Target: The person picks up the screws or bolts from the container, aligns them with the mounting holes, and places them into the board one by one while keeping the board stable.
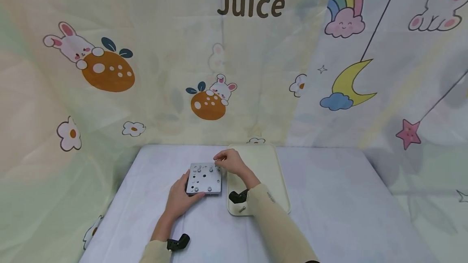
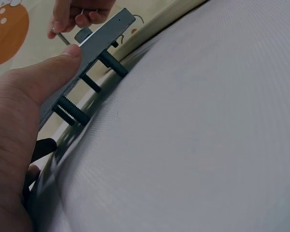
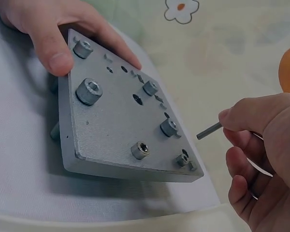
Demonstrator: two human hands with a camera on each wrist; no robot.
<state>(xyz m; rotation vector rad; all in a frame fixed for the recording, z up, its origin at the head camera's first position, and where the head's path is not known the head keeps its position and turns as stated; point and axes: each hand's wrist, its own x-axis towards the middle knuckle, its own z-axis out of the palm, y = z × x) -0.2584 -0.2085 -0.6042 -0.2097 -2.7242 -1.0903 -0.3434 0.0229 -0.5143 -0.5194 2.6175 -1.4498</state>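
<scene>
Left hand (image 1: 180, 201) gripping plate (image 3: 121, 121) edge, right hand (image 3: 266, 154) pinching hex key (image 3: 209, 130) nr far-right bolt (image 3: 182, 159). Prob mid bolt work; next needs key tip seated in socket.

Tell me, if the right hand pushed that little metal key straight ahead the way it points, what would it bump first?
Probably the small bolt at the near corner of the metal plate. The right hand pinches the key beside that edge, though depth is hard to judge.
</scene>
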